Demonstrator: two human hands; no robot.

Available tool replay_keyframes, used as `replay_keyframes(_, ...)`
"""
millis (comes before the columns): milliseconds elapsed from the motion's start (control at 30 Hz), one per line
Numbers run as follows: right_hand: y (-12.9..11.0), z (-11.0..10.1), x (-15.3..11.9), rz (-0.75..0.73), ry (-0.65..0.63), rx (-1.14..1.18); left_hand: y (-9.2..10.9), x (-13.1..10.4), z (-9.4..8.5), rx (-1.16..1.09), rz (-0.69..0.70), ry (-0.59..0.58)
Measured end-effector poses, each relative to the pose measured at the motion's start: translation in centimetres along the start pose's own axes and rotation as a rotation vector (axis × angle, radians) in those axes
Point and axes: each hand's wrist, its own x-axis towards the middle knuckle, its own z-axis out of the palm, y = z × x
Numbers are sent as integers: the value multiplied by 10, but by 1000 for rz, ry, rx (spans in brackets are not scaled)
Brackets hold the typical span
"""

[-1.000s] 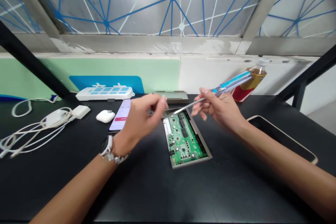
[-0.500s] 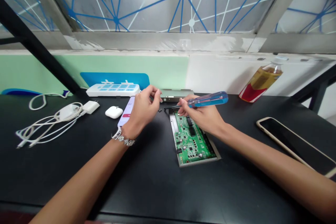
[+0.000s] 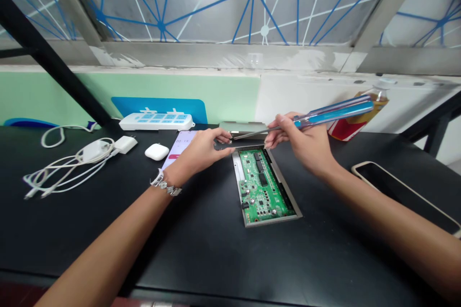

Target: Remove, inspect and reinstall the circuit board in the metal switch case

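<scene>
- White cables [image 3: 72, 172], coiled, with chargers: lying well to the left of the left fingers.
- Power strip [image 3: 156, 121], white and pale blue: resting behind and to the left of the left fingers.
- Rounded white case [image 3: 157, 152]: lying left of the left hand.
- Phone [image 3: 179, 146], screen lit: lying just left of the left fingers, partly hidden by that hand.
- Left hand [image 3: 203, 149], metal band at the wrist: reaching in palm sideways, thumb standing apart from the bent fingers; whether these are touching the driver's tip, cannot tell.
- Metal piece [image 3: 248, 127], flat: lying just behind both sets of fingers.
- Circuit board [image 3: 264, 192], green, in a metal tray [image 3: 272, 223]: lying in front of and between the two hands' fingers, its far end nearest them.
- Right hand [image 3: 302, 141]: fingers closing round the screwdriver.
- Screwdriver [image 3: 334, 111], blue and clear handle: slanting through the right fingers, its shaft pointing left, tip ending at the left fingertips.
- Bottle [image 3: 347, 127], red label: leaning behind and to the right of the right fingers.
- Dark-screened phone [image 3: 406, 196]: lying well right of the right fingers.
</scene>
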Motion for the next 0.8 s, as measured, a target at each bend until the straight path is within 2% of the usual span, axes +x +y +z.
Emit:
replay_keyframes(233, 2, -2, 3, 41, 13, 1, 3, 0, 9, -53, -47, 31)
replay_keyframes(533, 6, -2, 0, 12, -26, 17, 9, -1, 8, 396, 64, -46)
replay_keyframes(800, 5, -2, -1, 10, -81, 8, 19, -4, 8, 515, 62, -81)
